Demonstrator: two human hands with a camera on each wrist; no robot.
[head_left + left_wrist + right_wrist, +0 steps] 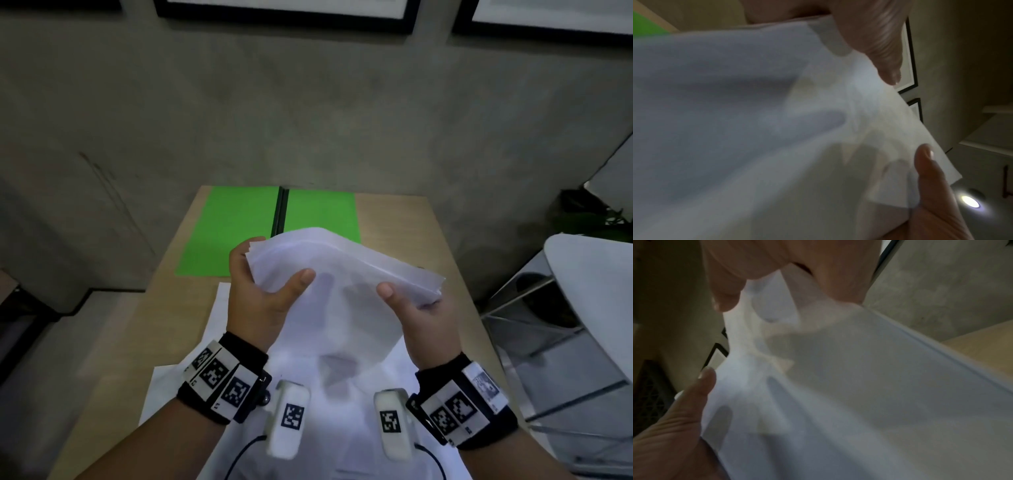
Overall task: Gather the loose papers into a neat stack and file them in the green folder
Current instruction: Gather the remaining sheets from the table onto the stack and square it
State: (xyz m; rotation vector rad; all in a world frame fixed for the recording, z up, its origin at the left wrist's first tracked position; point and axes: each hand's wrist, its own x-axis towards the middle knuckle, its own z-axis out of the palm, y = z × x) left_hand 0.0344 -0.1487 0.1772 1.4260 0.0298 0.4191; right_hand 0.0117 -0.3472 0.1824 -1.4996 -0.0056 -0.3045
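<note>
From the head view, the lower part of the paper stack [342, 274] blends into the loose sheets [219, 308] lying on the wooden table [387, 219] beneath, so its bottom edge is hard to trace. The stack is held up above the table, sagging between the two hands. The left hand [257, 298] grips its left edge, thumb on the near face and fingers hidden behind; the right hand [421, 315] grips the right edge the same way. Beyond the stack the green folder [233, 233] lies open and flat at the far end of the table, its right half partly covered by the raised paper.

The left wrist view is blurred and nearly filled by the stack [756, 129]; fingers show only as dark shadows through the paper, while the thumb [929, 170] presses the near face.

The right wrist view shows the stack's layered edge [941, 353], which the other views blur, with the thumb [702, 386] against the paper and fingers curled over the top.
</note>
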